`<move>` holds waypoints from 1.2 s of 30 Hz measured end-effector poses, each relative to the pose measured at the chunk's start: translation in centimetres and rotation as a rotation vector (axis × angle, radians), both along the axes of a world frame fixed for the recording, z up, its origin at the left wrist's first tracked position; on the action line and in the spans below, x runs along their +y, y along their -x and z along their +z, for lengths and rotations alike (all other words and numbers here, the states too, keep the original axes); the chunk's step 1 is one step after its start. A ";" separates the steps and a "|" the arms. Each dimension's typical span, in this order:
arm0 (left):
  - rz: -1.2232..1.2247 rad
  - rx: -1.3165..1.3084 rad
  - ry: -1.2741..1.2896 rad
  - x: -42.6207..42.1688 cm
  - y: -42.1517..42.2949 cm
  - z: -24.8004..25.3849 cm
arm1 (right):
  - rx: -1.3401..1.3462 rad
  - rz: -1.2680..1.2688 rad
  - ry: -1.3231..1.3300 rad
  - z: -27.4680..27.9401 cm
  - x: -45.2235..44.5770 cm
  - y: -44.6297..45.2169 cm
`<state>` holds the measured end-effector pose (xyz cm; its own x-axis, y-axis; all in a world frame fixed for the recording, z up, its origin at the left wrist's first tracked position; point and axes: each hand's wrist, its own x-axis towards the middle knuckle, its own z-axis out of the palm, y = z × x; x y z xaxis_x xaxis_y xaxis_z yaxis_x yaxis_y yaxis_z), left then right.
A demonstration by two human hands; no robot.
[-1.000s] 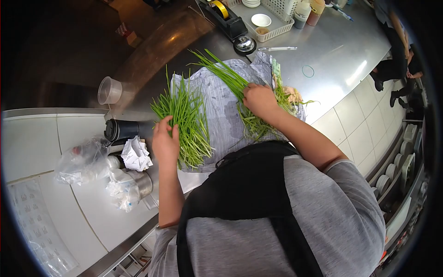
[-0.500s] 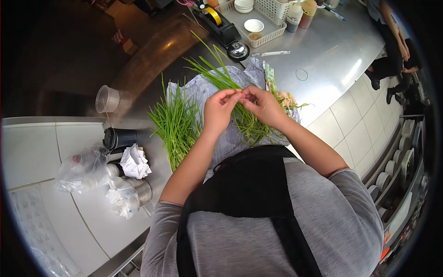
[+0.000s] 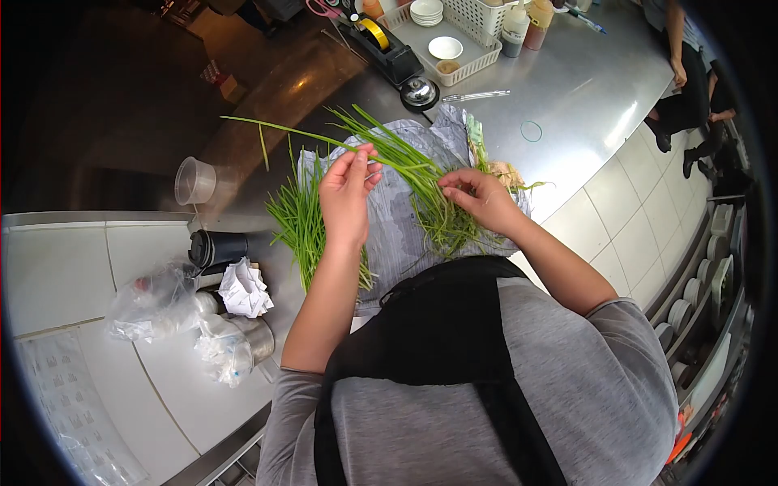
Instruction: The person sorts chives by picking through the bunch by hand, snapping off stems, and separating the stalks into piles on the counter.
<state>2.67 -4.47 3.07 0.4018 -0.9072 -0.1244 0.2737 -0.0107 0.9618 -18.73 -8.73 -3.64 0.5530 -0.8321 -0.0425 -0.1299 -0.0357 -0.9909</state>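
Observation:
My left hand (image 3: 347,194) pinches a long green chive (image 3: 279,127) between thumb and forefinger. The stalk points out to the left, above a pile of chives (image 3: 301,223). A second bunch of chives (image 3: 397,150) lies between my hands, tips pointing away from me. My right hand (image 3: 486,201) has its fingers drawn together over a tangle of wilted trimmings (image 3: 446,225); what they hold, if anything, is too small to make out. Crumpled grey printed paper (image 3: 393,235) is spread underneath.
Beyond the paper are a call bell (image 3: 419,93), a tape dispenser (image 3: 389,53), a pen (image 3: 476,95) and a white basket (image 3: 478,71). A plastic cup (image 3: 195,181), a black-lidded cup (image 3: 217,247) and crumpled paper (image 3: 245,287) stand left. Another person (image 3: 685,81) is at far right.
My hands, together on the chives half a second ago, are now apart. The left has moved left with a chive, the right slightly right and down toward the trimmings.

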 end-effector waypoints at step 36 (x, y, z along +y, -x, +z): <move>-0.547 0.028 -0.301 1.8 5.0 -1.8 | -0.284 -0.049 -0.236 1.6 2.5 1.2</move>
